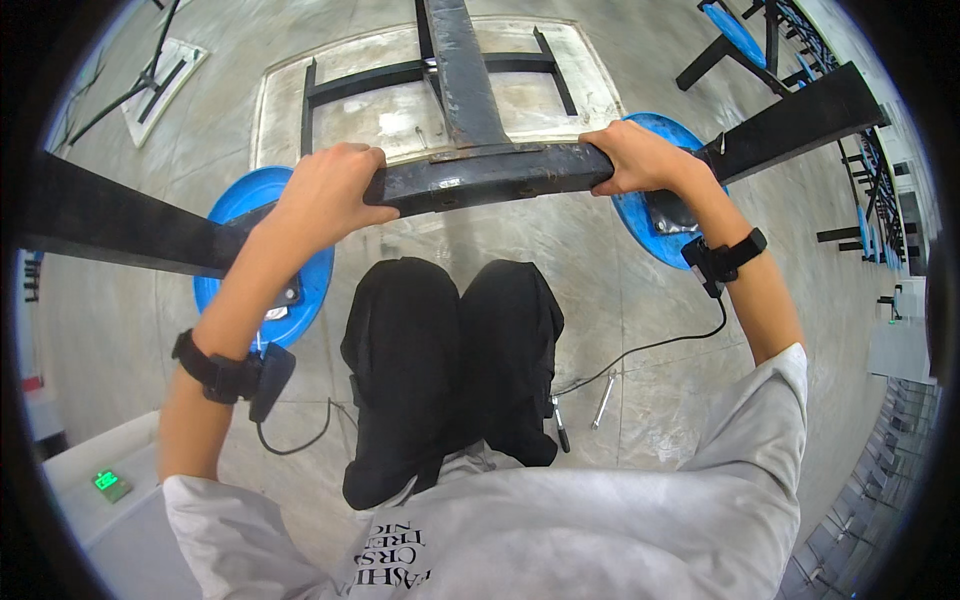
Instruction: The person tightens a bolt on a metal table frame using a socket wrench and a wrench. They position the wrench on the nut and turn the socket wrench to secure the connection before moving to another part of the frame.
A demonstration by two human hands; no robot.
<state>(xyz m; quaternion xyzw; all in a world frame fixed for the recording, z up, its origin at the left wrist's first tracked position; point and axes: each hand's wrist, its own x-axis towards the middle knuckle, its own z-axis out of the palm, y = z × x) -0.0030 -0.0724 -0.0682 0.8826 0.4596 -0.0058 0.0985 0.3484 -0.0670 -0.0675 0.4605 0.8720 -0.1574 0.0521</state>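
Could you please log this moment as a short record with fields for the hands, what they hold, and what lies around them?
left hand: left hand gripping the dark metal bar
right hand: right hand gripping the same bar
under bar: two blue round seats, one on each side
floor: wrench lying on the concrete floor, right of the knees
wrists: black strap with cable on each

The left hand (325,195) and right hand (640,155) sit on the crossbar (480,175), one at each end; a round seat (262,260) lies below each; a wrench (603,398) lies on the floor (590,280) right of the knees (450,330).
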